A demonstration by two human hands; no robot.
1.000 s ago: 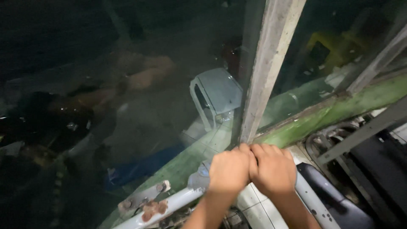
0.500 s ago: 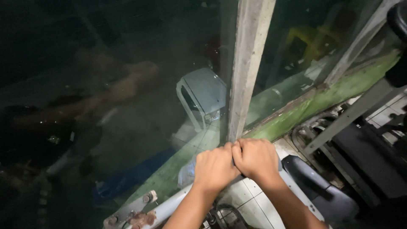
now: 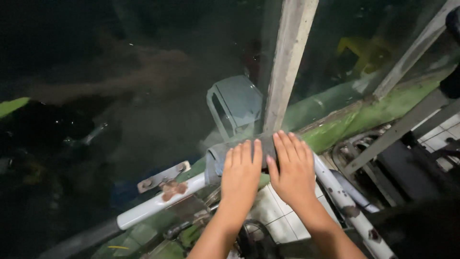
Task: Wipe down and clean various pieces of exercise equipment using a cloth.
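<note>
My left hand (image 3: 241, 171) and my right hand (image 3: 292, 169) lie side by side, fingers stretched out flat, pressing on a grey cloth (image 3: 216, 158) that covers the top bend of a white, rust-spotted metal tube frame (image 3: 158, 204). The cloth shows at the left of my left hand and between the two hands. Just beyond my fingertips stands the grey window post (image 3: 287, 67) and the dusty glass pane (image 3: 143, 96).
A green-painted sill (image 3: 369, 117) runs below the glass. Behind the glass are a pale plastic stool (image 3: 235, 108) and a yellow object (image 3: 359, 50). Grey slanted metal bars (image 3: 397, 129) and dark machine parts (image 3: 407, 163) stand at the right. White floor tiles (image 3: 278, 211) lie below.
My hands were closed into fists together at the foot of the post; now both are spread flat on the cloth. The view shifted, showing more of the white tube.
</note>
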